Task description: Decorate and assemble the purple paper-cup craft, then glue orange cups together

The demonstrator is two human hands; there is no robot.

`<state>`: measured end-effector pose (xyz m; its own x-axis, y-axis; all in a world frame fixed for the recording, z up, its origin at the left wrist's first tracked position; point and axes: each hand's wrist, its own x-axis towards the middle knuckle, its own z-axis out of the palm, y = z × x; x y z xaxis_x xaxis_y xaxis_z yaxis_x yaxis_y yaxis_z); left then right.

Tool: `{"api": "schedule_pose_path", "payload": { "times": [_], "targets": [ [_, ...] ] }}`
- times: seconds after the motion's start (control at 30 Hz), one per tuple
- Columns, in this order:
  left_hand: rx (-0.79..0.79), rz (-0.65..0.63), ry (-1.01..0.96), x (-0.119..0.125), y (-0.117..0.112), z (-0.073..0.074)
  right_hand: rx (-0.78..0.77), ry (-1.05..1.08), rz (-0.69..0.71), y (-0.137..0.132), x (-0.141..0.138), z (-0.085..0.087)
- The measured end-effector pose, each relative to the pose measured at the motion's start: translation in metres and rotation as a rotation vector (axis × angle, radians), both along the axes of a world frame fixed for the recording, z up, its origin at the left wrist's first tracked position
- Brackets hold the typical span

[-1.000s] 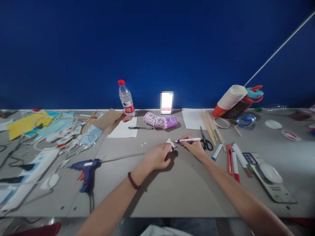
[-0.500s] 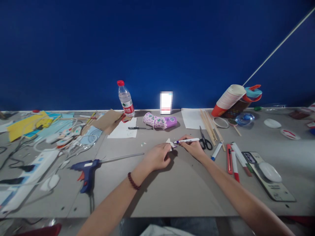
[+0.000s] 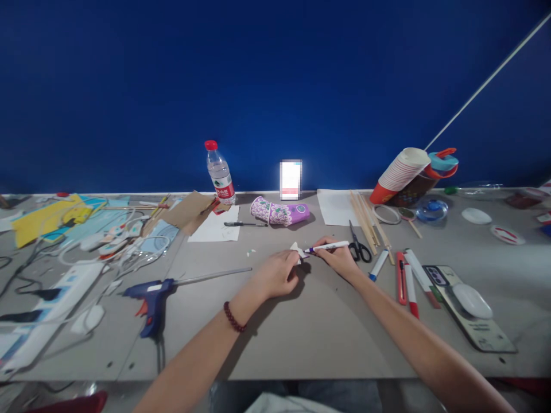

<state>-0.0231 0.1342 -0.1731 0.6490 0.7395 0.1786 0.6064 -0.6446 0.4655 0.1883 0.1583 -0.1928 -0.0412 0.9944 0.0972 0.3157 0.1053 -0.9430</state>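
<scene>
Blue, deep and matte, is most of what you get here: a big painted wall [image 3: 275, 74] behind a grey worktop [image 3: 301, 332] with a smooth, slightly scuffed surface. Far right, a stack of paper cups [image 3: 404, 169] lies tipped on its side, ribbed white rims fanned out, so they're parked out of the way rather than in use. On the left a dark blue glue gun [image 3: 150, 295] lies on its side with its long thin nozzle aimed toward the middle, cord trailing off the front edge. A clear plastic water bottle [image 3: 219, 172] with a red cap stands upright at the back, and just right of it lies a purple scale-patterned paper tube [image 3: 279, 212], bent like a sock. Black-handled scissors [image 3: 358, 244] rest closed beside a bundle of pale wooden sticks [image 3: 365, 221], all within easy reach of the right arm. Now the hands, right in the centre: the left hand [image 3: 278, 274] is curled, fingertips pinching and pinning down a tiny white paper scrap [image 3: 297, 249], I'd guess so it can't skid on that slick surface. The right hand [image 3: 340, 258] is closed in a writing grip on a slim white pen [image 3: 329, 246], held low and nearly flat, tip touching the scrap's pointed edge.
</scene>
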Motion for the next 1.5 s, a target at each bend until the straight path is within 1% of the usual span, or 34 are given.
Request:
{"api": "schedule_pose_path", "payload": {
  "times": [0.23,0.43,0.6,0.7,0.9,1.07,1.23,1.33,1.43,1.5],
  "targets": [
    [-0.007,0.002,0.018,-0.001,0.002,-0.005,-0.029,0.004,0.009,-0.001,-0.001,0.003],
    [-0.003,-0.001,0.009,0.0,0.001,-0.003,-0.08,0.039,0.008,-0.002,0.0,0.005],
    [-0.01,0.0,-0.008,-0.001,0.001,-0.003,-0.113,0.123,-0.033,-0.001,-0.001,0.001],
    [-0.015,-0.019,-0.044,-0.001,0.002,-0.006,-0.084,0.16,-0.06,0.001,-0.002,-0.006],
    [-0.023,-0.035,-0.081,-0.001,0.003,-0.011,-0.003,0.142,-0.038,0.002,-0.002,-0.017],
    [-0.011,-0.058,-0.078,0.0,0.004,-0.01,0.128,0.044,-0.028,-0.004,-0.003,-0.018],
    [0.049,-0.045,-0.048,0.0,0.005,-0.009,0.168,-0.037,-0.004,-0.013,-0.008,-0.015],
    [0.086,-0.026,-0.03,0.001,0.005,-0.009,0.139,-0.033,0.017,-0.018,-0.012,-0.014],
    [0.091,-0.027,-0.026,0.0,0.004,-0.008,0.033,0.078,0.042,-0.02,-0.016,-0.012],
    [0.085,-0.024,-0.026,0.0,0.004,-0.006,-0.013,0.16,0.009,-0.018,-0.015,-0.01]
  ]
}}
